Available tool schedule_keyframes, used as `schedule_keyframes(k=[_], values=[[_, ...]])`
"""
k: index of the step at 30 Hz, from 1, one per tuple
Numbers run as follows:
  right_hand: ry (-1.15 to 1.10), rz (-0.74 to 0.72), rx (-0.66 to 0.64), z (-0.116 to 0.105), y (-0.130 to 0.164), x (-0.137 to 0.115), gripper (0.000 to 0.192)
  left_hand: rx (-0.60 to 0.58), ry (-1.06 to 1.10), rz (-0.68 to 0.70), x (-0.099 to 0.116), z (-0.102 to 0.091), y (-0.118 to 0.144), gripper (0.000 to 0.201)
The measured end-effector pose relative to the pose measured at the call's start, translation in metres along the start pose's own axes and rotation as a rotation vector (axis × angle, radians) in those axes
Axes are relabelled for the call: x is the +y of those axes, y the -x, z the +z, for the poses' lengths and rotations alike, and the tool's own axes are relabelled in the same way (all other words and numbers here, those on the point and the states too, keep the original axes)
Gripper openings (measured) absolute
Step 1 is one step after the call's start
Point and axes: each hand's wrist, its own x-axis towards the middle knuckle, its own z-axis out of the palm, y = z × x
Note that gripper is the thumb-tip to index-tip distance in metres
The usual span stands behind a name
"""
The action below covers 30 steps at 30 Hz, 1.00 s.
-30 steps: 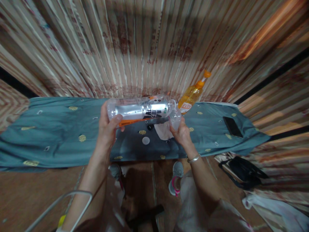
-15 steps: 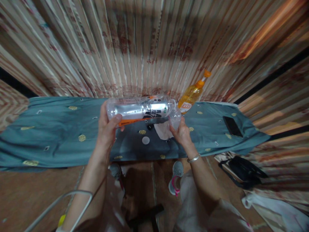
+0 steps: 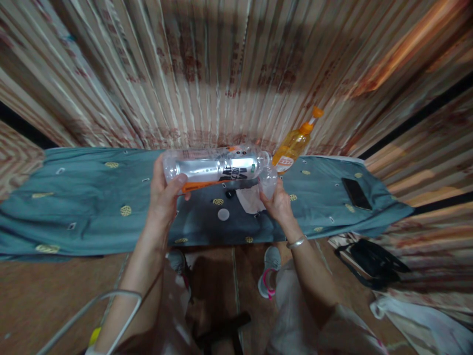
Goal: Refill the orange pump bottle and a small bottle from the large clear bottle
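My left hand (image 3: 164, 190) is wrapped round the base of a large clear plastic bottle (image 3: 207, 167) with a silver and orange label. The bottle lies nearly level in the air, its neck pointing right. At its mouth, my right hand (image 3: 277, 202) grips a small clear container (image 3: 268, 181), which looks like a little bottle; its opening meets the large bottle's neck. Whether liquid flows between them I cannot tell. Under them on the cloth are a white round cap (image 3: 223, 214), a pale crumpled tissue (image 3: 248, 199) and a small black object (image 3: 230, 194).
A yellow pump bottle (image 3: 291, 148) stands behind my right hand. Farther right on the green patterned cloth (image 3: 92, 197) lies a black phone (image 3: 355, 193). A pleated curtain (image 3: 221, 74) hangs behind. On the floor at right are a black bag (image 3: 373, 261) and a white bag (image 3: 424, 320).
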Motion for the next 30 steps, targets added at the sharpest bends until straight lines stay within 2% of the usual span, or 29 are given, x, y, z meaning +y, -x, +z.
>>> schedule_keyframes(k=[12,17,30], values=[[0.0,0.003,-0.021,-0.0025,-0.0011,-0.0021,0.072,-0.028,-0.011,-0.017,-0.0008,-0.0041,-0.0007,0.066],[0.009,0.007,-0.021,-0.003,-0.0012,-0.0038,0.07,0.006,0.017,-0.008,0.0005,-0.0009,-0.0002,0.063],[0.002,-0.013,0.007,0.001,-0.0002,0.0016,0.071,-0.001,-0.011,-0.007,-0.0001,-0.0017,-0.0001,0.066]])
